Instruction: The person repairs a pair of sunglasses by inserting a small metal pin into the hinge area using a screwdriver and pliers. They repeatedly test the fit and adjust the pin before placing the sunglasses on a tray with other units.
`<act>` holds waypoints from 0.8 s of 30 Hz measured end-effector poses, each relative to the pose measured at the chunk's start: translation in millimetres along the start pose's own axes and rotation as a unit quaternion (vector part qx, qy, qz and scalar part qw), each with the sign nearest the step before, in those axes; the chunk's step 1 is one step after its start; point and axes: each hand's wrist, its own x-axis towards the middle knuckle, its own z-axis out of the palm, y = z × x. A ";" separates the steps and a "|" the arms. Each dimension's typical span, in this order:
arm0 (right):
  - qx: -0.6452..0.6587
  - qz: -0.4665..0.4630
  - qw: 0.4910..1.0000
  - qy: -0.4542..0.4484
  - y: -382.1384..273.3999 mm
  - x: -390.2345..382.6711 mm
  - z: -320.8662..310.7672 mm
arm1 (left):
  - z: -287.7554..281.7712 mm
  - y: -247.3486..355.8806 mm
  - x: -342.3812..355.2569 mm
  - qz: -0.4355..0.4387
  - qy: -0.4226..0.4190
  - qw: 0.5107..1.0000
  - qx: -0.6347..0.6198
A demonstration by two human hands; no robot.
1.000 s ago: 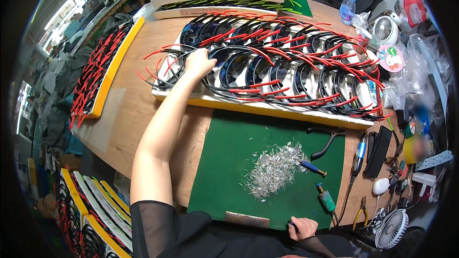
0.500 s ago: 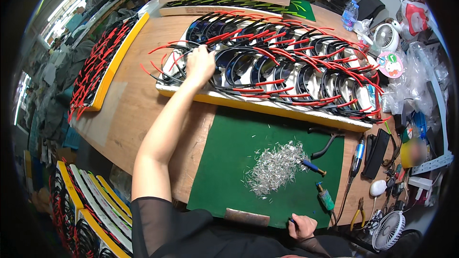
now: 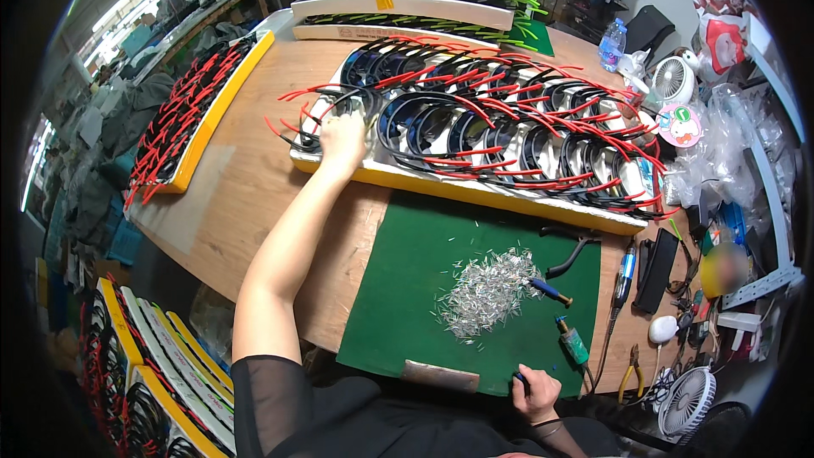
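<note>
A long white foam tray with a yellow side [image 3: 475,198] holds rows of what look like sunglasses [image 3: 424,131], with dark lenses and black, red-tipped arms. At the tray's left end, my left hand [image 3: 342,142] is closed on one pair; its fingertips are hidden among the arms. My right hand [image 3: 538,393] rests by the near edge of the green mat [image 3: 398,288], closed around a small dark blue thing [image 3: 520,380] that I cannot identify. Between the hands lies a pile of small silvery pins [image 3: 487,293], with a blue-handled tool [image 3: 551,292] at its right side.
Another tray of red-tipped pieces [image 3: 191,110] stands at left, and stacked trays [image 3: 407,8] at the back. Right of the mat are a green-handled tool [image 3: 572,341], a blue electric screwdriver [image 3: 625,276], yellow-handled pliers [image 3: 632,373] and a small fan [image 3: 685,403].
My left hand has moved slightly nearer and left along the tray's end. The right hand stays by the mat's edge, its dark blue thing now showing more. The whole view has shifted a little.
</note>
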 end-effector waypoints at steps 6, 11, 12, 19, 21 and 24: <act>0.000 0.007 1.000 0.007 0.4 -0.6 2.5 | -48.2 -35.7 -2.0 -0.063 0.138 0.943 -0.298; -0.002 0.007 1.000 0.010 -0.5 2.1 0.8 | -110.4 -36.9 -57.6 0.038 0.177 0.949 -0.259; -0.006 0.013 1.000 0.010 1.5 0.0 -0.3 | -119.5 -33.4 -74.4 0.051 0.178 0.950 -0.252; 0.003 -0.004 1.000 0.019 -1.2 4.4 0.9 | -155.8 -39.7 -214.1 0.008 0.015 0.975 -0.222; 0.000 0.002 1.000 0.008 -0.9 1.8 1.0 | -142.7 -38.6 -229.7 0.070 -0.052 0.978 -0.189; 0.010 -0.002 1.000 0.018 -0.5 3.4 2.0 | -128.5 -40.8 -224.3 0.088 -0.040 0.973 -0.209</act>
